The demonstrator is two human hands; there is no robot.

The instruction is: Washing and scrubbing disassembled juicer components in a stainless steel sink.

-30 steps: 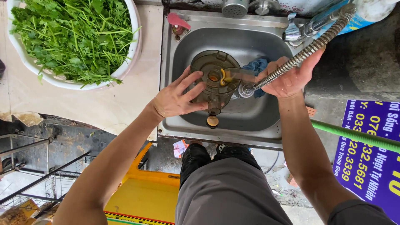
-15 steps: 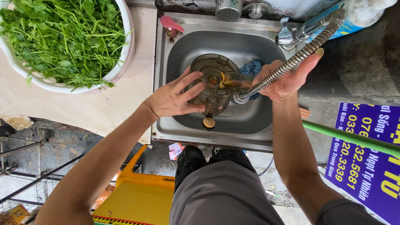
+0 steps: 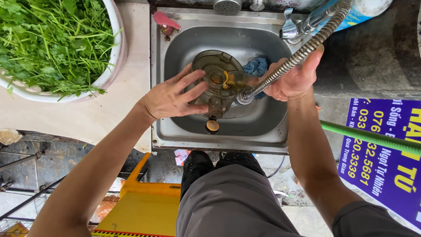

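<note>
My left hand (image 3: pixel 172 95) holds a round, smoky-brown transparent plastic container part (image 3: pixel 217 78) over the steel sink (image 3: pixel 175 131), fingers spread across its left side. A yellow-capped spout (image 3: pixel 212 126) points toward me below it. My right hand (image 3: pixel 293 80) grips the end of a flexible metal spray hose (image 3: pixel 302 50), its nozzle aimed into the container's middle. A blue cloth (image 3: pixel 256 67) lies in the basin behind the container.
A white bowl (image 3: pixel 115 66) full of green herbs stands on the counter at left. The faucet (image 3: pixel 294 27) sits at the sink's back right, a pink object (image 3: pixel 165 21) at its back left. A green hose (image 3: pixel 368 137) crosses right; a yellow crate (image 3: pixel 144 206) lies below.
Both hands stay on the container and the hose; the nozzle has shifted slightly toward the container's centre. The view has moved a little closer to the sink.
</note>
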